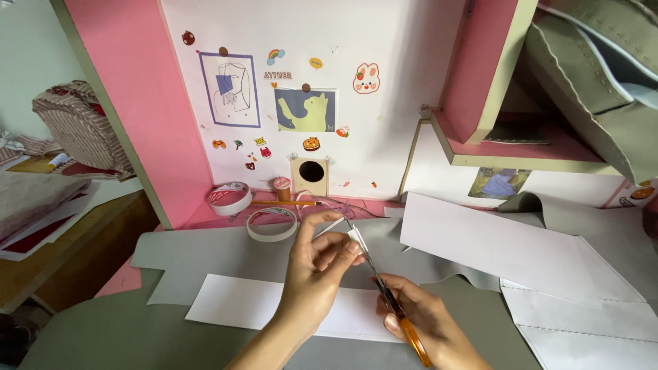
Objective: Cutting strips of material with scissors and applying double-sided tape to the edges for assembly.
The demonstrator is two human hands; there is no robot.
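Scissors (384, 291) in right hand (428, 325) over grey felt (205, 253), pink-walled desk (130, 103)

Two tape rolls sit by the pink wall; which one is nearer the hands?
The flatter white tape roll on the grey sheet, just above the left hand. The other roll stands tilted farther back.

Orange-handled scissors (384, 291) slant upward, blades closing on a small white strip (355, 236) (held above grey felt).

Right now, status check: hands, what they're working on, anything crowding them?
Left hand pinches small white strip. Right hand grips orange-handled scissors, blades at the strip. Two tape rolls just behind, not touching; white paper sheet beneath hands.
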